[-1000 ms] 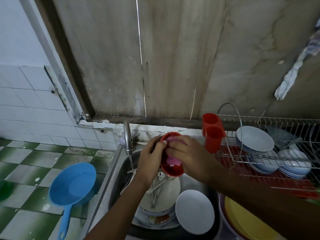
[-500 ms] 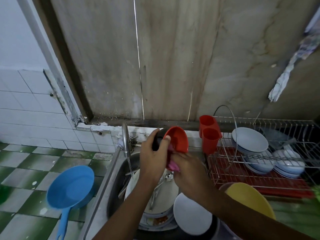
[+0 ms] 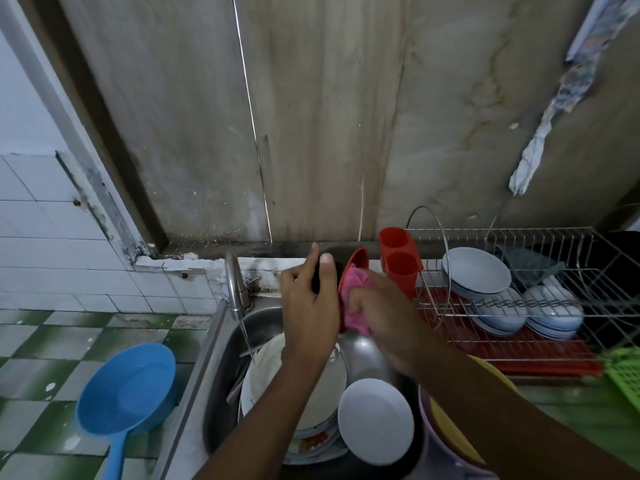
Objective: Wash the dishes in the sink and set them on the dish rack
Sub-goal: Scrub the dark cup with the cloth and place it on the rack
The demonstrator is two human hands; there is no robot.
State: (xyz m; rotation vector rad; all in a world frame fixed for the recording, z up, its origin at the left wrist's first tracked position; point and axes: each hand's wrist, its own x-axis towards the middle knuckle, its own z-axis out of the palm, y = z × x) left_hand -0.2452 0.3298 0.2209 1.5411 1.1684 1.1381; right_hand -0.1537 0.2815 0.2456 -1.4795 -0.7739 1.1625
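Above the steel sink (image 3: 221, 362), my left hand (image 3: 308, 306) grips a red bowl with a dark outside (image 3: 356, 263), tilted on edge with its opening facing right. My right hand (image 3: 384, 317) holds a pink cloth (image 3: 356, 299) pressed into the bowl's inside. Below them in the sink lie stacked dirty white plates (image 3: 311, 386) with cutlery and a small white plate (image 3: 375, 420). A thin stream runs from the tap (image 3: 235, 285). The wire dish rack (image 3: 519, 306) stands at the right with several white plates and bowls (image 3: 478, 271).
A red double cutlery holder (image 3: 398, 258) hangs at the rack's left end, right behind the bowl. A blue plastic dipper (image 3: 128, 389) lies on the green checked counter at left. A yellow basin (image 3: 446, 427) sits under my right forearm. A green basket (image 3: 623, 372) is at far right.
The bowl has been turned from facing me to standing on edge, its opening now to the right. The cloth has moved from below the rim into the bowl.
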